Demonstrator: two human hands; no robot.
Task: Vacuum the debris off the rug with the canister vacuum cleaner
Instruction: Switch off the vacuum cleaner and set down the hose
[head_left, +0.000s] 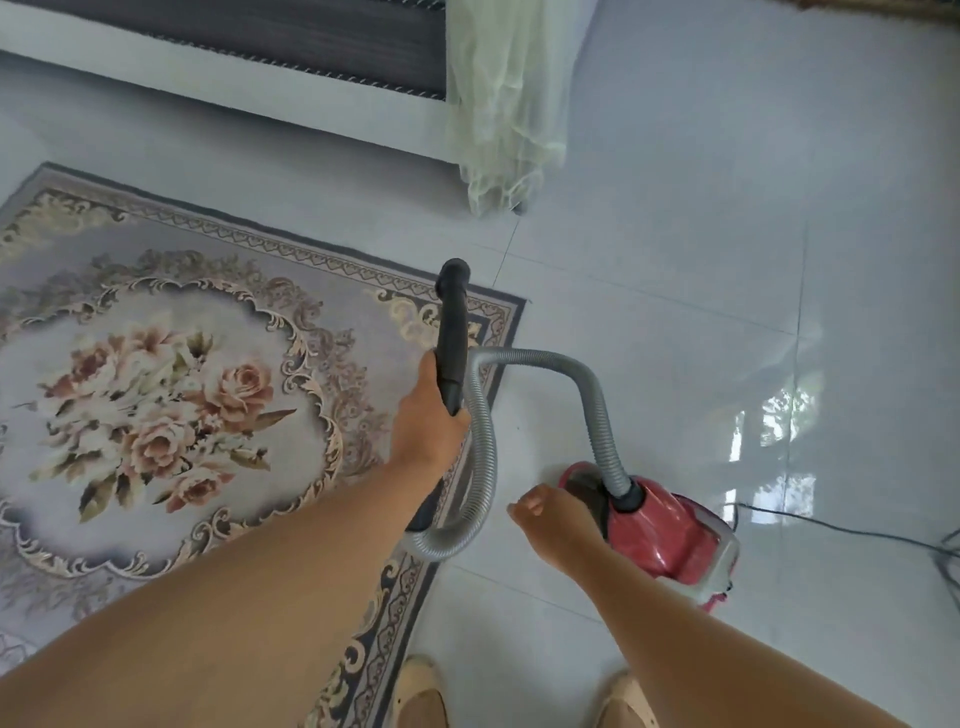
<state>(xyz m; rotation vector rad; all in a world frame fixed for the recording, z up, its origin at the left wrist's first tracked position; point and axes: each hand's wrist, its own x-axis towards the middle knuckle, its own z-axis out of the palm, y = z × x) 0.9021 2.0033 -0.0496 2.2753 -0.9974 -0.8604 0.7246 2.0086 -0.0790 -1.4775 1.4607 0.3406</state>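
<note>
Red canister vacuum cleaner: on the glossy white tiled floor, at 4 o'clock from the rug.
Grey floral rug: at 9 o'clock, no debris discernible.
Left hand: grips the black plastic hose handle, pointing to 12 o'clock.
Right hand: fingers curled at the canister's front; grip cannot be told.
Grey ribbed hose: loops from handle to canister.
</note>
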